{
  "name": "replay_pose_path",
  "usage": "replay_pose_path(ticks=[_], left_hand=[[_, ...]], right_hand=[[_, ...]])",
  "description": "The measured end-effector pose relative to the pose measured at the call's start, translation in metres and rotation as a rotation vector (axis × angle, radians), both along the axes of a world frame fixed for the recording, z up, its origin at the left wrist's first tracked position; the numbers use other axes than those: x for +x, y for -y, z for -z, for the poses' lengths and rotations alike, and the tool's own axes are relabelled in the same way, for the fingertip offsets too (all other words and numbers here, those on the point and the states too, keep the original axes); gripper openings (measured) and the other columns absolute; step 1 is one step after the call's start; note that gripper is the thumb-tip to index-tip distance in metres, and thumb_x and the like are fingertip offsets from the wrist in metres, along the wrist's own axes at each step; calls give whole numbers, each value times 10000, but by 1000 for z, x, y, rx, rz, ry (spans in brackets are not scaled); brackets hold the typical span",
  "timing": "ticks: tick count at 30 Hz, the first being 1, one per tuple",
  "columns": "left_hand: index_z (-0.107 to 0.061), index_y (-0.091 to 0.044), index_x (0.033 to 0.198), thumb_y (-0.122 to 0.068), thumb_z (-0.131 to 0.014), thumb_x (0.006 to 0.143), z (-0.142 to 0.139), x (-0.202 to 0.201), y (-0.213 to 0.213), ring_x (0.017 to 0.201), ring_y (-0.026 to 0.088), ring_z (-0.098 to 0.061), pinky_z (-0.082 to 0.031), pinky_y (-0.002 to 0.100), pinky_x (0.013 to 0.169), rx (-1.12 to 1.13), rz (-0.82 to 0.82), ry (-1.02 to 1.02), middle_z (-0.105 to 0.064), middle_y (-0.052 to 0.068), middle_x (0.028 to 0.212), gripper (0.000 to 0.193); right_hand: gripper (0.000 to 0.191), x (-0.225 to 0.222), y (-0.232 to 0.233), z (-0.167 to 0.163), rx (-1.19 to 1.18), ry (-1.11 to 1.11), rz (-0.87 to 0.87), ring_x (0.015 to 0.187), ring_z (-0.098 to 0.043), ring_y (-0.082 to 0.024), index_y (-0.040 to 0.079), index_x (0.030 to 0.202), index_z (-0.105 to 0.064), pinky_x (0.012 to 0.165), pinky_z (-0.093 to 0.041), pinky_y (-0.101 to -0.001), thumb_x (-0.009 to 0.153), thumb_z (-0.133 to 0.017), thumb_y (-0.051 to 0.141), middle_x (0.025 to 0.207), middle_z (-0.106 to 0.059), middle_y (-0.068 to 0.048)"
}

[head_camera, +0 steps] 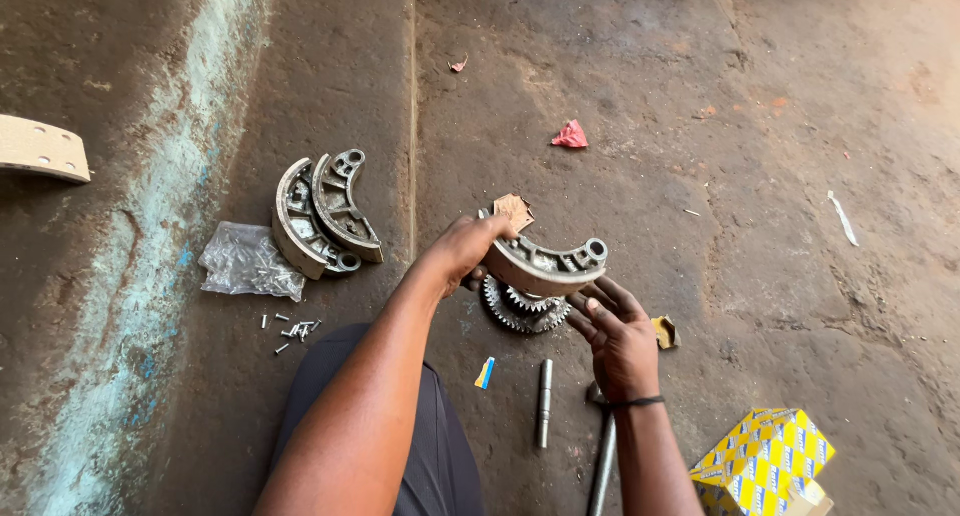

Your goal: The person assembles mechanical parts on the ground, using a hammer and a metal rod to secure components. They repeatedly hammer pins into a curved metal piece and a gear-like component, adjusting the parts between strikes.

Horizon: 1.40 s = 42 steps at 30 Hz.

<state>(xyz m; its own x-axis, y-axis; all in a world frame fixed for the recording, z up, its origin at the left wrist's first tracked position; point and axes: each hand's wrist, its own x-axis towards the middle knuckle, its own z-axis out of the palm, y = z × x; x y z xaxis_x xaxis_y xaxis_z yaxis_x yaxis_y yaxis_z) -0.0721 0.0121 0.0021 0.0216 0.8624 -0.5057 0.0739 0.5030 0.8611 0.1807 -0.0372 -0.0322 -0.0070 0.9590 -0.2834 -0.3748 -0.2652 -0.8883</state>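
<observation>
Grey curved metal brake shoe [545, 264] gripped by both hands, left hand [462, 248] and right hand [618, 338], above toothed gear [525, 311].

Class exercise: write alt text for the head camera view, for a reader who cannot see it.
Two bare hands, left hand and right hand, hold a curved metal brake shoe over a gear on a dirty concrete floor. Two more brake shoes lie to the left.
</observation>
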Motion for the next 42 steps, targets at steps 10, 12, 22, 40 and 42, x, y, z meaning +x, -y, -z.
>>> replay_pose_path(ticks=[10, 12, 22, 40, 42], left_hand=[[-712, -88, 882, -501, -581, 816, -6, 3, -6, 542, 163, -471, -344, 364, 447, -137, -147, -32, -608, 53, 733, 438], [-710, -70, 882, -527, -595, 819, -4, 3, -8, 546, 171, -483, -351, 369, 452, -157, -165, -73, -601, 67, 733, 475], [-438, 47, 1395, -401, -770, 791, 20, 9, -13, 1209, 346, -598, -495, 474, 993, 97, -80, -358, -555, 283, 1343, 822], [-426, 17, 1295, -276, -898, 698, -6, 21, 25, 1090, 390, -690, -547, 434, 933, 337, 331, -613, -694, 283, 1122, 816], [-397, 13, 1305, -282, -919, 684, -7, 21, 27, 1112, 385, -675, -537, 427, 945, 343, 336, -619, -678, 277, 1148, 864]], right_hand=[[237, -8, -3, 13, 167, 172, 40, 865, -761, -244, -71, 1100, -646, 703, -644, -347, 932, -712, 82, 1012, -741, -187], [235, -12, -2, 11, 142, 239, 68, 820, -755, -249, -87, 1063, -657, 667, -637, -345, 939, -731, 99, 971, -743, -195], [266, -12, -12, 26, -165, 233, 76, 848, -756, -267, -77, 1140, -662, 703, -620, -380, 942, -648, 100, 995, -739, -168], [293, -14, -20, 63, -412, -112, 102, 1076, -686, -390, -103, 1184, -585, 876, -604, -468, 965, -602, 91, 1169, -665, -238], [294, -14, -22, 63, -419, -100, 107, 1093, -688, -400, -119, 1187, -582, 883, -601, -470, 973, -595, 83, 1180, -664, -259]])
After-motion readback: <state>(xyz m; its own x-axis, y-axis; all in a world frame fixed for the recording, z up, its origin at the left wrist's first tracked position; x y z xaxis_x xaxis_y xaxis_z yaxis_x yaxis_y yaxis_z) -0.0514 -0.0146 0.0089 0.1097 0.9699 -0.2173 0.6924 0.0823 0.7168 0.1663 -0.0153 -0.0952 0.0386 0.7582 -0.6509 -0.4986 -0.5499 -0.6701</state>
